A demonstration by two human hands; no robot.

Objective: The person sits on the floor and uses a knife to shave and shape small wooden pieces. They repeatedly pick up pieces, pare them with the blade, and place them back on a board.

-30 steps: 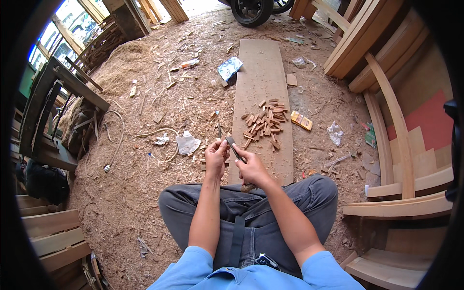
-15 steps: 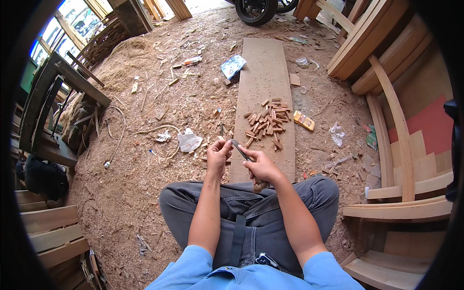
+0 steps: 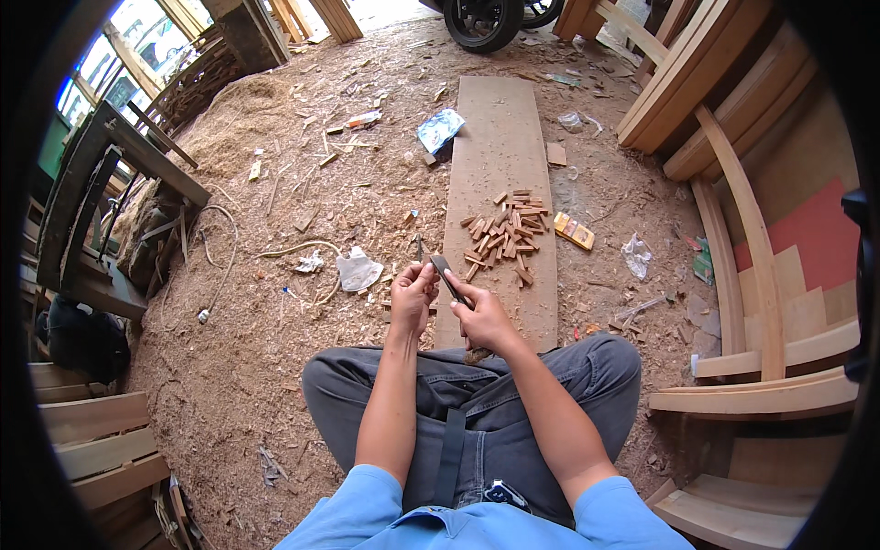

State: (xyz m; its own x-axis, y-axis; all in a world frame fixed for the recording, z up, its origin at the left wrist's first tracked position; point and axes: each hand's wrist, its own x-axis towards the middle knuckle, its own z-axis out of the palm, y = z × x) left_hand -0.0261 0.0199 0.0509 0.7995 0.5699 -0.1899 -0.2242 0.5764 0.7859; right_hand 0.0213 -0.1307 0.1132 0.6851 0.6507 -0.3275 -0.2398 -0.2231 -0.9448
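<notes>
Above my lap, my right hand (image 3: pixel 484 321) is closed round a knife (image 3: pixel 451 280) with a dark, slightly curved blade. Its brown handle end sticks out below the fist. The blade points up and left, its tip beside the fingertips of my left hand (image 3: pixel 414 293). Those fingers are pinched together, and whatever small thing they hold is too hidden to name. Just beyond my hands, a heap of small reddish-brown wooden pieces (image 3: pixel 506 234) lies on a long flat board (image 3: pixel 495 119) that runs away from me.
Wood shavings cover the ground (image 3: pixel 229 367). Right of the board lies a yellow packet (image 3: pixel 574 230); a blue-white packet (image 3: pixel 441 130) touches its left edge. Timber frames (image 3: pixel 752 247) stand at right, a dark wooden frame (image 3: pixel 151 156) at left. A motorcycle wheel (image 3: pixel 483 23) shows at the far end.
The knife and my right hand have shifted slightly up and left, and the blade has turned, showing more of its flat side. My left hand stays nearly in place, still pinched.
</notes>
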